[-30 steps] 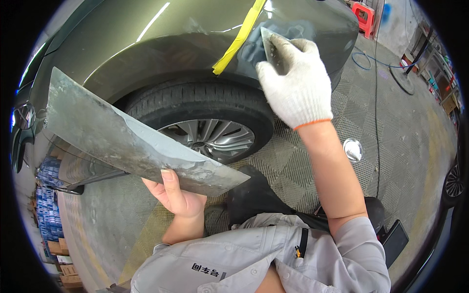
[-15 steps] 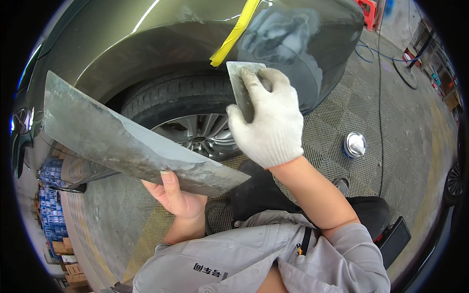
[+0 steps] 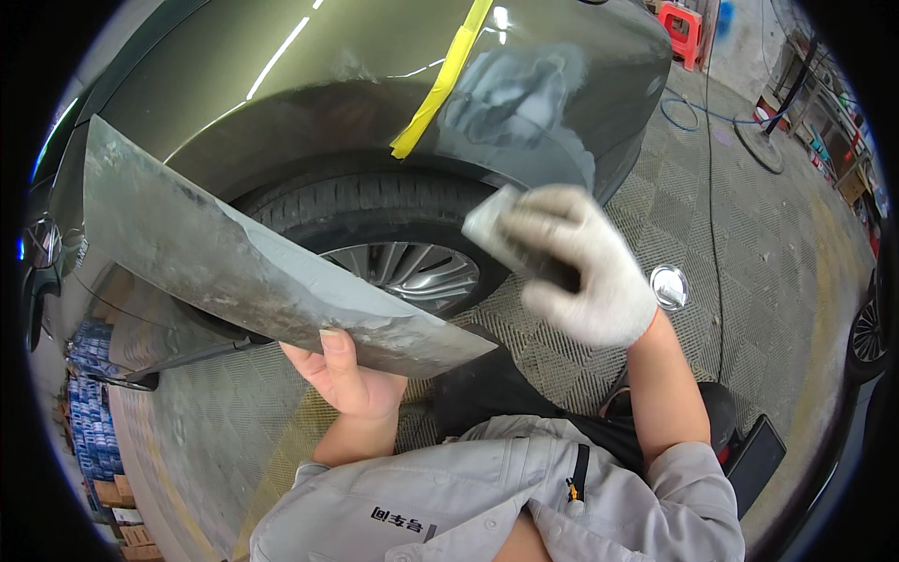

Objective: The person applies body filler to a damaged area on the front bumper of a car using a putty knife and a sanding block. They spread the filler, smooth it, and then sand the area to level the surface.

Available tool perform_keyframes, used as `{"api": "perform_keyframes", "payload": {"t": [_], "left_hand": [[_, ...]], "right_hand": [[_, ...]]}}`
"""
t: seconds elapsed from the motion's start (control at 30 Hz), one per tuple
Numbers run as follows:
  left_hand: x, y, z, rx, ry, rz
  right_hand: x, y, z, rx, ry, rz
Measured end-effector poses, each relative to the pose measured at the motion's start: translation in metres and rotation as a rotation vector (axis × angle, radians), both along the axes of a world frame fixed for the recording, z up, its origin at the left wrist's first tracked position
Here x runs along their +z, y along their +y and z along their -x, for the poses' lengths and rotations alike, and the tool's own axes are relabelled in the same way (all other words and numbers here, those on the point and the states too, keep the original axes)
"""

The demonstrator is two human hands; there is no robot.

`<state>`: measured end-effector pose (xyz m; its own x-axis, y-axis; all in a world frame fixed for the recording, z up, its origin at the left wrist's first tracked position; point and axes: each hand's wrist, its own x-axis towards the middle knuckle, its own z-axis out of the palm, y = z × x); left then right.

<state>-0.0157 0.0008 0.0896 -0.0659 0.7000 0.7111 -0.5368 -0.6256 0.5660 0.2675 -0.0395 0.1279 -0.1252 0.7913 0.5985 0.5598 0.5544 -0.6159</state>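
My bare left hand (image 3: 348, 379) grips the lower edge of a long grey putty board (image 3: 215, 253), thumb on top. Pale grey putty is smeared along the board's upper edge, which slants down to the right. My right hand (image 3: 595, 272), in a white knit glove and slightly blurred, is closed on a flat putty spreader (image 3: 496, 223). It is apart from both the board and the car. Beyond my hands is a dark green car fender (image 3: 309, 103) with a grey-white filler patch (image 3: 510, 94). A strip of yellow tape (image 3: 442, 84) runs down beside the patch.
The car's wheel (image 3: 412, 272) sits behind the board. To the right, a round tin (image 3: 669, 287) stands on the patterned floor, near a dark cable (image 3: 716, 206). A red stool (image 3: 681, 36) is at the far right; boxes and blue packs (image 3: 94, 412) line the left.
My right hand has moved right and down, away from the filler patch, with the spreader still in it. The board stays nearly in place in my left hand. The view has shifted slightly.
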Motion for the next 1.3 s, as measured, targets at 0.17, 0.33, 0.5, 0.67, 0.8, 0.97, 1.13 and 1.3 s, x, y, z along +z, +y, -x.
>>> {"api": "perform_keyframes", "payload": {"t": [0.17, 0.33, 0.5, 0.67, 0.8, 0.97, 1.13, 1.3], "left_hand": [[-0.006, 0.000, 0.007, 0.093, 0.008, 0.054], [-0.009, 0.000, 0.012, 0.074, 0.017, 0.043], [-0.010, -0.005, 0.016, 0.122, 0.038, 0.052], [-0.010, -0.006, 0.017, 0.085, 0.059, 0.051], [-0.010, -0.005, 0.017, 0.068, 0.052, 0.014], [-0.012, -0.006, 0.018, 0.116, 0.066, 0.011], [-0.010, -0.008, 0.016, 0.093, 0.091, 0.011], [-0.008, -0.010, 0.011, 0.151, 0.062, 0.064]], "right_hand": [[0.038, 0.045, -0.016, -0.512, -0.044, -0.155], [0.064, 0.083, -0.017, -0.630, -0.170, -0.127], [0.068, 0.080, 0.001, -0.595, -0.174, -0.106], [0.071, 0.074, -0.002, -0.592, -0.185, -0.097], [0.083, 0.091, -0.022, -0.692, -0.224, -0.119], [0.070, 0.085, -0.008, -0.607, -0.289, -0.129], [0.060, 0.070, 0.014, -0.579, -0.322, -0.192], [0.067, 0.069, 0.000, -0.520, -0.233, -0.213]]}}
